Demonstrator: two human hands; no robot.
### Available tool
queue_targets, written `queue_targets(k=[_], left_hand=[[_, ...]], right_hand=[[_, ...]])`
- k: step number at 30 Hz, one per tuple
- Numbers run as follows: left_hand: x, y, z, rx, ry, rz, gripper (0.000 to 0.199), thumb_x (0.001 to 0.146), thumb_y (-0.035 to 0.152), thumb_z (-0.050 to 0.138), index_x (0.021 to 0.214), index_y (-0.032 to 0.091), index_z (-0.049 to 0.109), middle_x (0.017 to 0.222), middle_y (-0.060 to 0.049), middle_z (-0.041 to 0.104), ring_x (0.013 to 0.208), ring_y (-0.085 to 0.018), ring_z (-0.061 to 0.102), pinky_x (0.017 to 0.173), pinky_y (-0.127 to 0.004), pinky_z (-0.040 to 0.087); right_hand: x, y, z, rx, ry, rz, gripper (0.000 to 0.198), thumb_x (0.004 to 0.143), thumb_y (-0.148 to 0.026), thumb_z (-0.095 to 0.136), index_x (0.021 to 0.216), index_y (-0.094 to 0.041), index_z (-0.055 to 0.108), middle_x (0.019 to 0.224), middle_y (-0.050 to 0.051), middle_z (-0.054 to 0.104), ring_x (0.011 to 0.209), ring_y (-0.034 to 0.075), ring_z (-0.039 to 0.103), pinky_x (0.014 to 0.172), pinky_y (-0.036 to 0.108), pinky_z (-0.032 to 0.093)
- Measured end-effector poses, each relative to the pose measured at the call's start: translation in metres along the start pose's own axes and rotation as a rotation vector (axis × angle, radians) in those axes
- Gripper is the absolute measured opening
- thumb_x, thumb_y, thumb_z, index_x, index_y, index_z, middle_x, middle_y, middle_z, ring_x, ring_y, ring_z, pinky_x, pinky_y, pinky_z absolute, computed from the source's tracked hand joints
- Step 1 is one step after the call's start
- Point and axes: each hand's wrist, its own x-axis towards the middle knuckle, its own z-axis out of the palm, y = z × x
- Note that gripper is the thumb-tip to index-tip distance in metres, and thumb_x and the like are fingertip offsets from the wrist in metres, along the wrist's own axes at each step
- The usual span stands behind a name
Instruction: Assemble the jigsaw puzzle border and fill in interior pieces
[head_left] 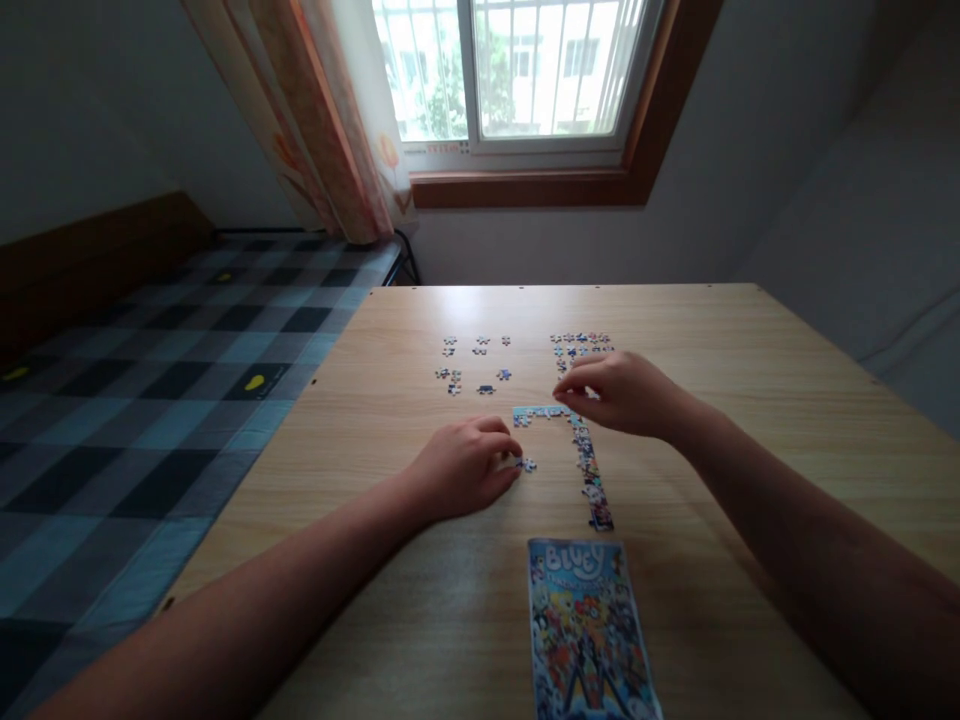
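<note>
Jigsaw pieces point(529, 465) lie beside left hand point(466, 468) and right hand point(621, 394); I can't tell if either grip holds any.

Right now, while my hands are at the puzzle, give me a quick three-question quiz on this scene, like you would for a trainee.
1. Which is nearest the viewer: (A) the curtain, (B) the picture, (C) the wooden sill?
2. True or false: the right hand is nearer the window than the left hand is.
3. What is right by the left hand's fingers on the table?

Key: 1. B. 2. True. 3. At least one puzzle piece.
</note>
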Motion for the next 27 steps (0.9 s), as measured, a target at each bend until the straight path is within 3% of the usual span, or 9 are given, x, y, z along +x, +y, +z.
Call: queue_targets(k=[4, 8, 12, 18, 27], left_hand=[[-0.001, -0.001, -0.001, -0.012, -0.017, 0.002, 0.018, 0.085, 0.027, 0.064, 0.1, 0.023, 0.073, 0.102, -0.005, 0.071, 0.093, -0.021, 0.067, 0.082, -0.036, 0.055], [-0.002, 0.002, -0.001, -0.001, -0.01, -0.01, 0.018, 0.085, 0.028, 0.066, 0.1, 0.024, 0.074, 0.103, -0.005, 0.071, 0.095, -0.022, 0.067, 0.083, -0.037, 0.055], [-0.001, 0.004, 0.0, -0.005, 0.001, -0.007, 0.014, 0.089, 0.031, 0.064, 0.095, 0.025, 0.075, 0.097, -0.003, 0.071, 0.09, -0.02, 0.067, 0.079, -0.034, 0.054], [-0.003, 0.003, -0.001, 0.024, 0.005, 0.017, 0.012, 0.088, 0.029, 0.062, 0.09, 0.023, 0.073, 0.093, -0.004, 0.07, 0.084, -0.019, 0.066, 0.075, -0.032, 0.054], [-0.005, -0.017, -0.019, 0.259, -0.017, -0.028, 0.014, 0.088, 0.019, 0.054, 0.084, 0.019, 0.068, 0.092, -0.006, 0.068, 0.082, -0.019, 0.065, 0.071, -0.032, 0.053]], right_hand=[[-0.01, 0.03, -0.003, -0.107, 0.488, 0.186, 0.024, 0.093, -0.035, 0.058, 0.087, -0.021, 0.077, 0.069, 0.003, 0.067, 0.062, 0.015, 0.057, 0.063, 0.03, 0.045], [-0.025, 0.065, 0.004, -0.143, 0.745, 0.443, 0.026, 0.092, -0.038, 0.059, 0.088, -0.02, 0.076, 0.071, 0.006, 0.069, 0.063, 0.017, 0.058, 0.064, 0.033, 0.047], [-0.035, 0.085, 0.017, -0.155, 0.767, 0.49, 0.028, 0.09, -0.039, 0.059, 0.085, -0.018, 0.077, 0.066, 0.006, 0.068, 0.06, 0.018, 0.058, 0.062, 0.032, 0.045], [-0.035, 0.086, 0.027, -0.119, 0.721, 0.452, 0.027, 0.088, -0.039, 0.06, 0.085, -0.018, 0.077, 0.068, 0.006, 0.07, 0.059, 0.019, 0.06, 0.06, 0.032, 0.045], [-0.036, 0.094, 0.032, -0.092, 0.708, 0.442, 0.025, 0.088, -0.038, 0.063, 0.085, -0.018, 0.077, 0.071, 0.006, 0.072, 0.059, 0.019, 0.061, 0.06, 0.033, 0.047]])
